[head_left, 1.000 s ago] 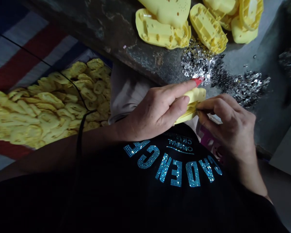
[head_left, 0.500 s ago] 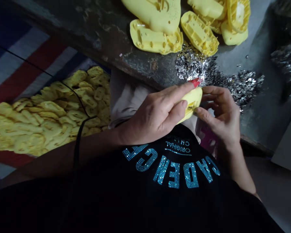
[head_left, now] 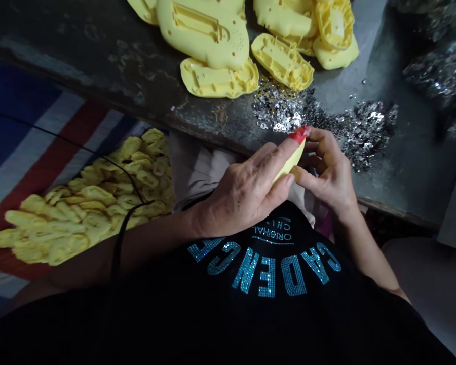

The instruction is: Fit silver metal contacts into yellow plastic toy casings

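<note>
Smooth yellow plastic shell (head_left: 291, 165), 3 o'clock of centre, gripped in left hand (head_left: 247, 190).
Right hand (head_left: 329, 175) at its 3 o'clock edge, can't tell grip, fingertips part-hidden; shiny metal tabs (head_left: 365, 126) heaped 2 o'clock.

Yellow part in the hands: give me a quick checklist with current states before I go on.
1. Left hand holds the yellow part between thumb and fingers: ok.
2. Right hand is at the part's end, thumb and index finger apart: ok.
3. Small metal piece in the right fingers: cannot tell; none is visible.
4. Inside of the part seen by the camera: not ok; its smooth outer side shows.
5. Silver metal pieces close by on the table: ok, just beyond the right hand.
6. Red wrap on the left index fingertip: ok, in place.
</note>
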Tool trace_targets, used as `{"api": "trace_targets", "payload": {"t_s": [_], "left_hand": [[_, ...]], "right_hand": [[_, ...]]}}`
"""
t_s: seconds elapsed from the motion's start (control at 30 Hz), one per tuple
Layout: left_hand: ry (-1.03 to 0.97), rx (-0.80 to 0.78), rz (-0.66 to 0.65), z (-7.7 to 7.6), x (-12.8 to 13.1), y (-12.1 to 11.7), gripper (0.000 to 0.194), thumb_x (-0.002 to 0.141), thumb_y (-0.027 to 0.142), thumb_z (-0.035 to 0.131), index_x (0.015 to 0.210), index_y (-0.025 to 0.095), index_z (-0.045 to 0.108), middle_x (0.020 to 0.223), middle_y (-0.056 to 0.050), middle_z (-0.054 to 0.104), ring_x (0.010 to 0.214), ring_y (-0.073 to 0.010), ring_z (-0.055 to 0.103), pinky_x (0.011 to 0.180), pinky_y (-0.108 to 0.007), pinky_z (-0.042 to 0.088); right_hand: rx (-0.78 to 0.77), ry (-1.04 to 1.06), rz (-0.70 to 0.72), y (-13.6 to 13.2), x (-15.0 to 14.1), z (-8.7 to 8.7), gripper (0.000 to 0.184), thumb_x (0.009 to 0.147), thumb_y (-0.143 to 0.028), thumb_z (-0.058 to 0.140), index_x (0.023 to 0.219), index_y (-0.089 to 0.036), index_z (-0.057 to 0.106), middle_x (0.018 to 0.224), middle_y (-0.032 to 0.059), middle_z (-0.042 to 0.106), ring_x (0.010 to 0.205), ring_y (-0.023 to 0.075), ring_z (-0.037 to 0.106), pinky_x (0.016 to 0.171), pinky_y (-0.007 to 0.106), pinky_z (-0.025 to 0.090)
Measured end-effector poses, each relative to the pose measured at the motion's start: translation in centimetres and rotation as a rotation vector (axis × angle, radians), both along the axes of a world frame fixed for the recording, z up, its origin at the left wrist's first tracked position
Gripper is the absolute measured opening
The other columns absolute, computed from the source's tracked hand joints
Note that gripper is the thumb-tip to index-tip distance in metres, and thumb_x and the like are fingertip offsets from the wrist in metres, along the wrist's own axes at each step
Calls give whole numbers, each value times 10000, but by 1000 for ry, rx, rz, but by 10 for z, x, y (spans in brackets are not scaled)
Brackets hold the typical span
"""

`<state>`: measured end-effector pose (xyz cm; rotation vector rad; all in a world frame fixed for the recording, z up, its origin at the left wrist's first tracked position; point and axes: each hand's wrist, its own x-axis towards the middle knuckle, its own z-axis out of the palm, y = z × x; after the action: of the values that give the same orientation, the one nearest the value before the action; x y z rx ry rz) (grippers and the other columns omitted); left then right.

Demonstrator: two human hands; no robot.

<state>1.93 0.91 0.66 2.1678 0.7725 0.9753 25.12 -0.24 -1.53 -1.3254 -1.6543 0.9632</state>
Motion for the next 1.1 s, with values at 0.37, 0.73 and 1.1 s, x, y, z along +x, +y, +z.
{"api": "trace_targets", "payload": {"t_s": [0.37, 0.73, 1.1], "left_hand": [[-87, -1064, -392, 17, -19, 19, 1076, 703, 356, 1057, 1658, 304, 564, 1324, -112, 732, 1179, -300, 747, 892, -388, 715], [-273, -872, -444, -2, -24, 10, 596, 726, 278, 1035, 1283, 242, 825, 1257, -83, 753, 1123, -253, 762, 884, -304, 700], [-498, -994, -271, -36, -68, 11, 978, 881, 344, 903, 1704, 511, 402, 1790, -32, 462, 1306, -366, 749, 905, -411, 742]], "right_hand": [[290, -93, -135, -29, 2, 6, 628, 926, -441, 803, 1510, -484, 579, 1439, 92, 633, 1275, 386, 648, 978, 609, 674], [312, -157, -161, -40, -1, 16, 658, 916, -372, 830, 1538, -432, 622, 1385, 110, 654, 1252, 374, 650, 924, 550, 678], [374, -697, -142, 21, 15, 2, 107, 1057, -314, 715, 1075, -304, 820, 1035, 48, 765, 984, 260, 646, 900, 468, 499]]}}
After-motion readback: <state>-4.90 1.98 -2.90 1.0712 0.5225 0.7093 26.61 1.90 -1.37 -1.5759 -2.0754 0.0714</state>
